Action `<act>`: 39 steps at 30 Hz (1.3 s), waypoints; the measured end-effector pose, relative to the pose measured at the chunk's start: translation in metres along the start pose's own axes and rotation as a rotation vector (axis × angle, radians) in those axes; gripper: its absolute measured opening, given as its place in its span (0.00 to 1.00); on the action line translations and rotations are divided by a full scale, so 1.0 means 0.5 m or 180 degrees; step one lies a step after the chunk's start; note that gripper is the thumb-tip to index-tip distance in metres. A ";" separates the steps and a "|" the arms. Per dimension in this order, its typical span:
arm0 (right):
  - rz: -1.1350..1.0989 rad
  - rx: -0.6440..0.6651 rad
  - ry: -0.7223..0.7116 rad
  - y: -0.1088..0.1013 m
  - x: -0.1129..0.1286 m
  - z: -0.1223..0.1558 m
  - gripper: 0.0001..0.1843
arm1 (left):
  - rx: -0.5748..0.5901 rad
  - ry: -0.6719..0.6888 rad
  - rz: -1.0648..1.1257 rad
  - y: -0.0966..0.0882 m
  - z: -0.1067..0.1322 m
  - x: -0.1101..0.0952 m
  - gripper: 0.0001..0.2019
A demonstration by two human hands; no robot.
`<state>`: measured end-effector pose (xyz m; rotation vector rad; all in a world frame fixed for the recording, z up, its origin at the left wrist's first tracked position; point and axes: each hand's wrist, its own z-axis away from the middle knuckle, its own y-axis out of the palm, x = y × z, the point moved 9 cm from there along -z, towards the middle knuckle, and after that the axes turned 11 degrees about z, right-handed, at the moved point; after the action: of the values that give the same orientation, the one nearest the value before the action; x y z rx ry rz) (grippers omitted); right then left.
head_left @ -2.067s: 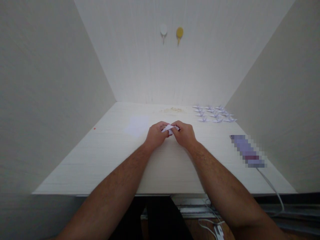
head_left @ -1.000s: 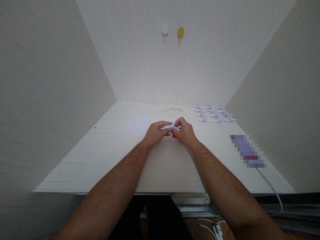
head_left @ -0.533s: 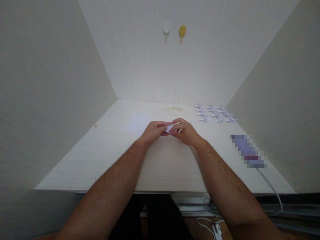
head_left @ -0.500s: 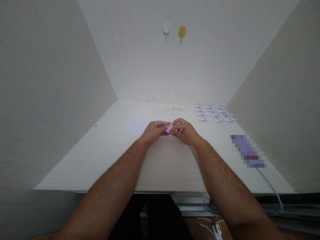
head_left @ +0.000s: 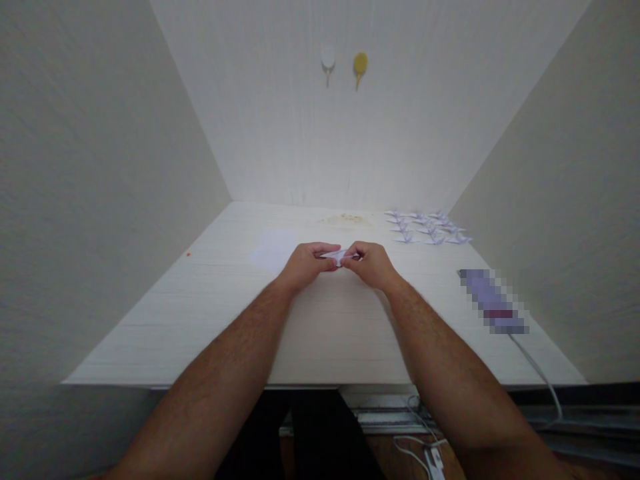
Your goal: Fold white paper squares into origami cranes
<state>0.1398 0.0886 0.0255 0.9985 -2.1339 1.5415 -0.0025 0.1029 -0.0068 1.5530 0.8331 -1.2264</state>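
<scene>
Between my two hands is a small folded piece of white paper (head_left: 339, 257), held just above the middle of the table. My left hand (head_left: 311, 262) pinches its left side, thumb on the near face and fingers behind. On the right side, my right hand (head_left: 369, 263) grips the paper between thumb and curled fingers. The fingers hide part of the folds. Several folded paper cranes (head_left: 430, 231) stand in rows at the back right of the table. A pale stack of paper sheets (head_left: 274, 248) lies left of my hands.
The white table (head_left: 200, 320) is bounded by walls at the back and both sides. A blurred-out phone-like device (head_left: 493, 303) with a white cable (head_left: 537, 373) lies on the right. Two hooks, one white (head_left: 328, 59) and one yellow (head_left: 360, 64), hang on the back wall.
My right fingers have shifted from over the paper's face to a pinch at its right side. More of the paper shows now. The whole view has moved slightly.
</scene>
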 end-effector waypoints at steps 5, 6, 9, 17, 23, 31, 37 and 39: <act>-0.0171 0.0045 0.0254 0.003 -0.013 -0.001 0.07 | -0.0053 0.0050 -0.0126 0.000 -0.002 -0.001 0.24; -0.0255 0.0095 0.0322 0.006 -0.016 -0.001 0.07 | -0.0075 0.0045 -0.0118 0.000 -0.003 0.000 0.23; -0.0593 0.0330 0.0478 0.014 -0.025 0.000 0.07 | -0.0108 0.0027 -0.0002 0.001 -0.004 0.002 0.22; -0.0796 0.0418 0.0534 0.015 -0.025 0.002 0.05 | -0.0107 -0.0025 -0.0117 0.001 0.003 0.001 0.20; -0.1058 0.0349 0.0501 0.014 -0.025 0.002 0.07 | -0.0133 0.0076 -0.0045 -0.002 0.001 -0.004 0.20; -0.1082 0.0471 0.0442 0.004 -0.023 0.002 0.06 | -0.0248 0.0153 -0.0091 -0.008 -0.002 -0.012 0.16; -0.1042 0.0435 0.0491 0.001 -0.029 0.002 0.07 | -0.0311 0.0193 -0.0372 -0.010 0.002 -0.020 0.15; -0.0989 0.0389 0.0471 -0.004 -0.029 0.001 0.07 | -0.0307 0.0180 -0.0403 -0.010 0.003 -0.021 0.15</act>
<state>0.1513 0.0927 0.0176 1.1541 -1.7095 1.5505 -0.0100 0.1035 0.0018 1.4815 1.0260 -1.2183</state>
